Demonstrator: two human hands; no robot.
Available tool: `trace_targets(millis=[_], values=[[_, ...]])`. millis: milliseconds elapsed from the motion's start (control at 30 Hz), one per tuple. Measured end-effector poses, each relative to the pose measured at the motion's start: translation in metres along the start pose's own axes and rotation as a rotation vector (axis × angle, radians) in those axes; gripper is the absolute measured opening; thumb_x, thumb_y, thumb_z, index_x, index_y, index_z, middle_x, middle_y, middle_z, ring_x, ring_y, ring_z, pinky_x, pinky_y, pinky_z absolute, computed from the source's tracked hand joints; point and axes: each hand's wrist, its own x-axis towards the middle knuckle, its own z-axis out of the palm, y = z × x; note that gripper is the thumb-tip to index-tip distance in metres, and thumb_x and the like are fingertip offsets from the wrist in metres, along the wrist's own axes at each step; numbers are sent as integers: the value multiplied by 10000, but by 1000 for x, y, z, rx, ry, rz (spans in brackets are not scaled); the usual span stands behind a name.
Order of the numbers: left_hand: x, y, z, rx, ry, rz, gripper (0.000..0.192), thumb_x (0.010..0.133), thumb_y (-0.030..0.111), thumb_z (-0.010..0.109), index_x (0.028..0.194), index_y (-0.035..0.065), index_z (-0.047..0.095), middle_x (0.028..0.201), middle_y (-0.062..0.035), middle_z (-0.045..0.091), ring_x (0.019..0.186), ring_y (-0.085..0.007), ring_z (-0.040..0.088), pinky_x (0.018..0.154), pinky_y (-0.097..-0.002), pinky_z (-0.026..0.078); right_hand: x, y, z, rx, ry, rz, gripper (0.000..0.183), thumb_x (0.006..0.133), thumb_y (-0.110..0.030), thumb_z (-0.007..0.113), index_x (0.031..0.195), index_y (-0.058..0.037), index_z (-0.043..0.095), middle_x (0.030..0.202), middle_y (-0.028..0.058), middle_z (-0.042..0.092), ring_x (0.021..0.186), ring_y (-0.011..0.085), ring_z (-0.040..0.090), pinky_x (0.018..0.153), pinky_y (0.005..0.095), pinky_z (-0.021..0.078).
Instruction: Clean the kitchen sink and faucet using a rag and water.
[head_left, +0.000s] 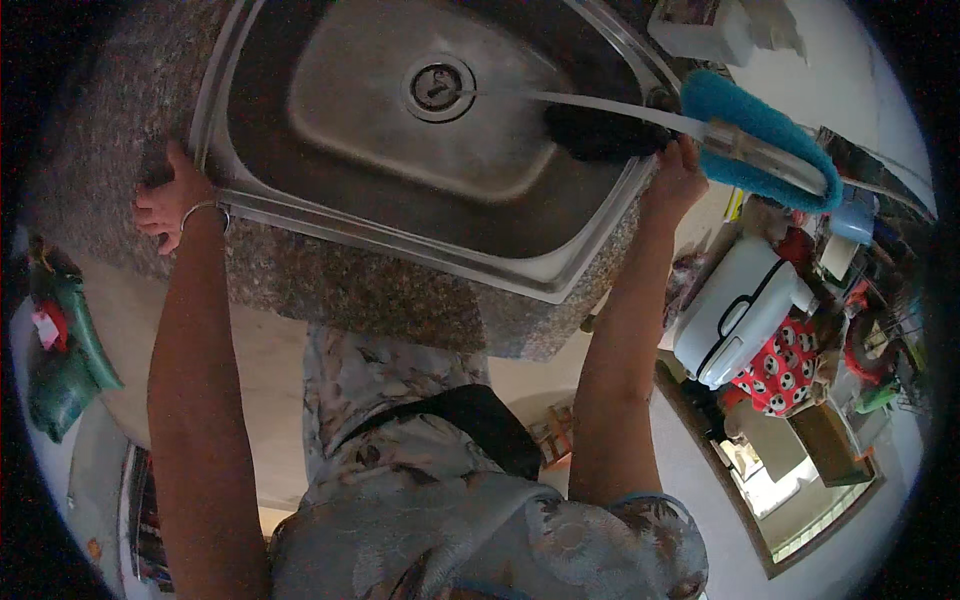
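Observation:
A stainless steel sink basin (420, 180) with a round drain (439, 88) lies before me. My left hand (174, 202), a bangle at its wrist, rests with fingers apart on the speckled stone countertop (360, 289) beside the basin's left rim. At the right rim, my right hand (677, 176) is closed on a dark, limp thing, perhaps a cloth (604, 133), that hangs into the basin. Just above that hand, a pale curved faucet spout (765, 154) reaches over the basin from the right, against a blue towel (757, 124). A whitish streak runs from its tip towards the drain.
A white container (701, 34) stands beyond the basin's right corner. Lower right are a pale case-like object with a black handle (739, 311), a red patterned cloth (780, 367) and clutter on a rack. Green material (67, 360) hangs at the far left.

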Motion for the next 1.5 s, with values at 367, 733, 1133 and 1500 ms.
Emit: trace_targets(millis=[367, 733, 1133, 1500], values=[[6, -11, 12, 0, 9, -2, 958, 622, 740, 527, 1241, 23, 383, 1353, -153, 299, 1310, -305, 182, 968, -639, 120, 35, 2, -4, -197, -36, 9, 417, 738, -58, 552, 1152, -73, 511, 1107, 123, 551, 1022, 289, 541, 846, 423, 456], [1, 0, -2, -86, -22, 43, 977, 618, 771, 492, 1273, 54, 377, 1374, -151, 281, 1317, -315, 174, 984, -632, 95, 19, 1, 21, 501, 92, 445, 360, 900, -201, 352, 1198, -13, 427, 1103, 145, 523, 1114, 327, 453, 795, 520, 448], [12, 46, -27, -388, -198, 685, 704, 763, 433, 601, 1272, 7, 367, 1323, -174, 353, 1222, -316, 333, 1011, -463, 242, -35, -51, 1, 726, 468, 432, 217, 816, 29, 545, 1031, 59, 554, 906, 107, 605, 761, 227, 607, 595, 343, 528], [-313, 272, -287, -446, -684, 2108, 427, 809, 143, 576, 1225, 121, 481, 1185, -179, 513, 1067, -345, 514, 883, -380, 431, 33, -77, 38, 783, 395, 20, 220, 911, -132, 466, 1072, -25, 573, 946, 49, 587, 818, 124, 540, 747, 269, 451]])
